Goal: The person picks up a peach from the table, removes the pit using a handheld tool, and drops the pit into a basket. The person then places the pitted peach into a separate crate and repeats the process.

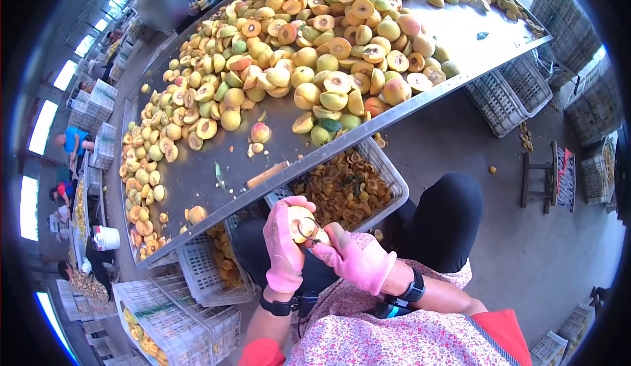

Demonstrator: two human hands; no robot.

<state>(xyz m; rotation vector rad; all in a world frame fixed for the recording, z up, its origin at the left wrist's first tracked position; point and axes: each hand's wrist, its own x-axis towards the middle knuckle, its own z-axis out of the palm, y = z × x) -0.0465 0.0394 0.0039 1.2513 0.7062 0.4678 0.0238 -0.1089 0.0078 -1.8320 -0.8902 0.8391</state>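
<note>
Fruit piece [300, 219], just off near edge of table [282, 117], enclosed by curled left hand [283, 244]; right hand [361, 259] wrapped round small curved tool [320, 236], meeting fruit. Possible fault: slick fruit turning under pressure, tool skidding into left fingers.

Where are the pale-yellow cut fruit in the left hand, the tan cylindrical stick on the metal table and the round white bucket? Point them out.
Pale-yellow cut fruit [298, 216]: head view, on its exposed flesh.
Tan stick [268, 175]: head view, middle of its length.
Round white bucket [106, 238]: head view, outer side wall.
</note>
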